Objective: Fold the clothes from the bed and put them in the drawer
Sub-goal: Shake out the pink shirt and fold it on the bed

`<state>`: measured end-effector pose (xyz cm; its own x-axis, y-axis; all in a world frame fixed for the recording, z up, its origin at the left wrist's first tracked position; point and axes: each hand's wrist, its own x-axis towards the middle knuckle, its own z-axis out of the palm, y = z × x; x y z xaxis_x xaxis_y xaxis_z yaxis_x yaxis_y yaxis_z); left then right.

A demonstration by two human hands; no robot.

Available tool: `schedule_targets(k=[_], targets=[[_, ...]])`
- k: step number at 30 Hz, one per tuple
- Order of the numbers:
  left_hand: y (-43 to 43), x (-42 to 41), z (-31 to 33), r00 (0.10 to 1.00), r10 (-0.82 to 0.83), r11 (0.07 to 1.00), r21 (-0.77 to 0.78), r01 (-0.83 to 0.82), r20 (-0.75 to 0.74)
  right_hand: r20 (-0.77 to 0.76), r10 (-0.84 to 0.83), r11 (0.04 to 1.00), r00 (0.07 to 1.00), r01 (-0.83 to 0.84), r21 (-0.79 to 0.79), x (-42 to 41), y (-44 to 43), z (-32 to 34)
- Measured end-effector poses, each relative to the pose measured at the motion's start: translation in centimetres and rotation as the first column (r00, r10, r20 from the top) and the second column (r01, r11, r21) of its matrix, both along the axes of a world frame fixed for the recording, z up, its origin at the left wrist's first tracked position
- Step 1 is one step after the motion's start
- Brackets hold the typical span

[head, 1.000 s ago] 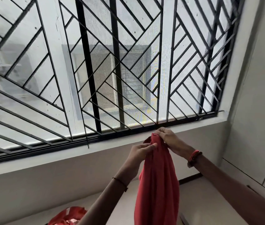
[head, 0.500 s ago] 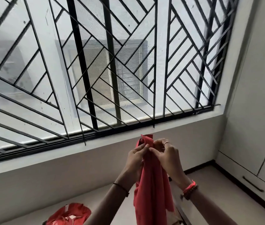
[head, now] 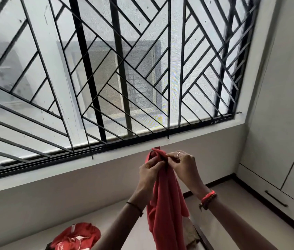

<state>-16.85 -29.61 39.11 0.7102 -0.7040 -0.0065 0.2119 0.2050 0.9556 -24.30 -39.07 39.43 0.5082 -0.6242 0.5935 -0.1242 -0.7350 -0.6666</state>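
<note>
Red garment (head: 167, 204) hangs in mid-air below the window (head: 142, 69), held at its top by both hands: the left hand (head: 149, 170) grips the bunched cloth, and the right hand (head: 182, 163) pinches the edge between thumb and finger. Folding seems barely begun; next the hands likely need to slide apart along that edge to spread the cloth. A second red garment (head: 76, 237) lies crumpled low left, well apart from the handled drawer (head: 261, 184) at right.

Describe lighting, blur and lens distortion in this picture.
Head view: daylight through the black metal window grille backlights the room; the wide lens skews its bars; the top-left corner is motion-blurred; left hand, right hand and the coral-red cloth garment are sharp, softly lit.
</note>
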Motion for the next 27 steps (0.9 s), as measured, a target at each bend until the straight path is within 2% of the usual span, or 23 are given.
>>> schedule_targets(k=[5, 11, 17, 20, 22, 24, 27], targets=[[0.4, 0.2, -0.3, 0.999, -0.011, 1.0, -0.009, 0.011, -0.032, -0.08, 0.051, 0.979, 0.995, -0.033, 0.203, -0.3, 0.3, 0.2], [0.1, 0.8, -1.5, 0.998, 0.02, 1.0, 0.008, -0.019, -0.066, -0.13, 0.029, 0.975, 0.991, 0.0, 0.223, -0.2, 0.8, -0.4], [0.3, 1.5, -1.4, 0.992, 0.039, 0.999, 0.02, -0.042, 0.121, -0.239, 0.028, 0.971, 0.971, 0.03, 0.236, 0.4, -0.1, -0.1], [0.5, 1.7, -1.0, 0.975, 0.026, 0.999, 0.014, -0.03, 0.221, -0.279, 0.062, 0.953, 0.958, 0.026, 0.303, 0.6, -0.6, 0.2], [0.6, 2.0, -1.0, 0.956, 0.014, 0.999, 0.033, -0.025, 0.292, -0.216, 0.131, 0.897, 0.967, -0.023, 0.441, 0.8, -0.9, 0.1], [0.7, 2.3, -1.0, 0.943, -0.006, 0.998, 0.066, -0.017, 0.333, -0.103, 0.203, 0.8, 0.974, -0.104, 0.591, 0.8, -1.0, 0.1], [0.8, 2.7, -0.9, 0.921, -0.006, 0.994, 0.103, -0.036, 0.39, -0.015, 0.253, 0.701, 0.967, -0.173, 0.692, 0.7, -0.8, 0.2]])
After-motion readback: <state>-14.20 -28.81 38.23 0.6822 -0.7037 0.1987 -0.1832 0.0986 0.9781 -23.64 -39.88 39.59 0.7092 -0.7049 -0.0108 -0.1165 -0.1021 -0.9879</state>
